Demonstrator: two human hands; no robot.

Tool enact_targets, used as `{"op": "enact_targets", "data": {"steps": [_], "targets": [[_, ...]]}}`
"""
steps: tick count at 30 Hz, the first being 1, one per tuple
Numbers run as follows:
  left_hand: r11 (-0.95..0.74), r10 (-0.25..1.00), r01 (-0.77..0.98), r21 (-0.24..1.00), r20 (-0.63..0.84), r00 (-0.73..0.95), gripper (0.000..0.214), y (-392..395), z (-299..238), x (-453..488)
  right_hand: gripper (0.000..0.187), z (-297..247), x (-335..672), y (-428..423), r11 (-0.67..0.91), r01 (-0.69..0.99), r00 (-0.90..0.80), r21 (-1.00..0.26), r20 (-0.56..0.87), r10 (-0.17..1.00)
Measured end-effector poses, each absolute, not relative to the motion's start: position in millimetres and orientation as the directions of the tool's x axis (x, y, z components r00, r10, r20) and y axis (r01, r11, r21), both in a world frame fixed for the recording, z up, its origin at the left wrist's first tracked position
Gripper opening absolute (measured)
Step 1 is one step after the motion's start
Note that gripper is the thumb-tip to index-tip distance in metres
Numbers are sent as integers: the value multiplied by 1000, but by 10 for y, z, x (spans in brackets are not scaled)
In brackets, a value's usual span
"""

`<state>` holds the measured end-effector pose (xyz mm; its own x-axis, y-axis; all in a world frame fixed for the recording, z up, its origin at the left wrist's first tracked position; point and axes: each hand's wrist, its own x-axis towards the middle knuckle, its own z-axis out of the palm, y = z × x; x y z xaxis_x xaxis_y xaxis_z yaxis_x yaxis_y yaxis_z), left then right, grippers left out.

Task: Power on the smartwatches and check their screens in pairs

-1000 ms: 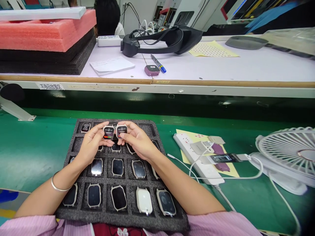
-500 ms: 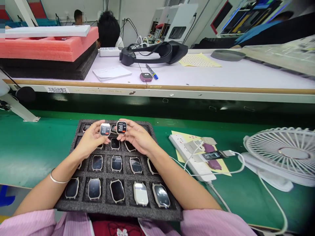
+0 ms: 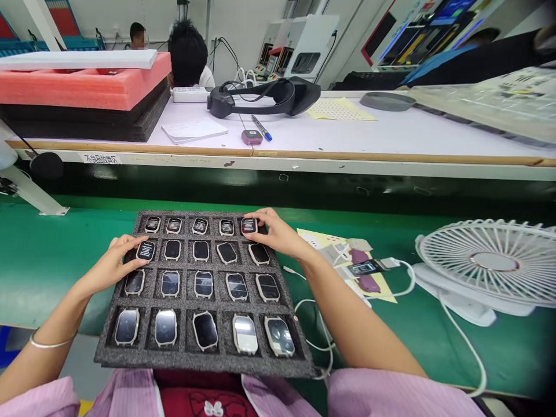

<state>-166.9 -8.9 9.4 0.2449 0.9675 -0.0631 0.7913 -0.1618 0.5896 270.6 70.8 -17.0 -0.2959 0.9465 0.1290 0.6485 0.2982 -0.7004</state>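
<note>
In front of me a dark foam tray (image 3: pixel 186 301) holds rows of smartwatch bodies without straps, one to each pocket. My left hand (image 3: pixel 113 262) pinches a smartwatch (image 3: pixel 146 251) by its sides at the left end of the second row; white text shows on its lit screen. At the right end of the farthest row, my right hand (image 3: pixel 273 230) has thumb and fingers closed on another smartwatch (image 3: pixel 249 226), whose screen is lit with text and some red. Both watches are at their pockets. Other watches in the far row show text; most nearer screens are dark.
To the right, a white power strip (image 3: pixel 354 284) with cables and a small device (image 3: pixel 367 267) lies on yellow paper. Beyond stands a white fan (image 3: pixel 495 263). A raised shelf (image 3: pixel 304 136) carries a black headset (image 3: pixel 264 98) and stacked foam (image 3: pixel 87 92). People sit beyond.
My hands have moved apart from above the tray's far middle, each carrying a watch: the left toward the second row's left end, the right to the far right corner.
</note>
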Motion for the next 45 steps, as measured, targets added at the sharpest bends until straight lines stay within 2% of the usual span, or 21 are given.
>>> {"op": "enact_targets", "data": {"steps": [5,7,8,10,11,13,14,17,19,22,25,26,28,29,30,31,33,34,37,40,45], "targets": [[-219,965,841,495,-20,263,80,-72,175,-1627,67,-97,2628,696,288,788,-290,-544,84,953],[-264,958,854,448,20,286,70,-77,254,-1489,63,23,2427,584,348,828,-329,-441,121,936],[-289,952,864,413,29,304,59,-74,291,-1383,54,90,2285,513,412,817,-392,-402,135,910],[-312,948,905,287,35,316,42,-51,349,-1121,35,216,1948,363,519,783,-520,-343,97,849],[-296,955,938,180,28,295,40,-31,367,-982,30,267,1774,294,538,793,-546,-288,57,836],[-250,968,968,-22,-3,250,48,18,389,-736,34,334,1469,186,554,827,-556,-97,5,831],[-241,971,967,-81,-18,240,51,42,396,-643,37,352,1352,149,540,842,-540,-14,-5,842],[-227,973,967,-113,-55,222,48,83,410,-502,42,369,1163,100,518,847,-517,116,-43,855],[-236,971,969,-70,-58,232,39,75,421,-492,45,369,1139,98,516,852,-511,91,-69,857],[-279,958,960,18,-62,279,21,36,456,-528,48,357,1166,92,475,880,-475,-25,-56,878],[-261,963,953,154,-24,268,9,31,541,-581,35,326,1204,64,431,882,-439,-191,3,898],[-247,968,931,267,22,251,7,44,585,-597,26,317,1215,56,436,865,-445,-247,22,895],[-237,971,745,623,118,210,16,86,688,-612,11,309,1238,56,443,815,-458,-372,54,888],[-220,973,565,795,135,190,22,110,742,-607,9,313,1252,70,434,772,-458,-464,66,887],[-184,975,362,914,123,183,28,134,791,-593,11,322,1267,93,400,702,-452,-590,65,890],[-124,978,169,978,91,189,34,156,832,-569,13,336,1284,124,330,591,-445,-736,45,895],[28,975,-94,995,-6,221,43,189,875,-499,18,365,1317,201,107,252,-451,-962,-19,892],[86,970,-160,983,-47,239,42,199,873,-459,22,375,1331,237,-16,72,-463,-997,-47,885],[159,970,-206,966,-115,213,34,212,777,-352,32,361,1356,296,-263,-290,-473,-920,-101,875],[192,978,-146,971,-176,114,38,203,608,-299,33,280,1355,270,-374,-407,-508,-833,-133,851],[182,981,-6,983,-181,68,40,168,367,-300,46,143,1356,223,-404,-396,-529,-824,-155,834]]}}
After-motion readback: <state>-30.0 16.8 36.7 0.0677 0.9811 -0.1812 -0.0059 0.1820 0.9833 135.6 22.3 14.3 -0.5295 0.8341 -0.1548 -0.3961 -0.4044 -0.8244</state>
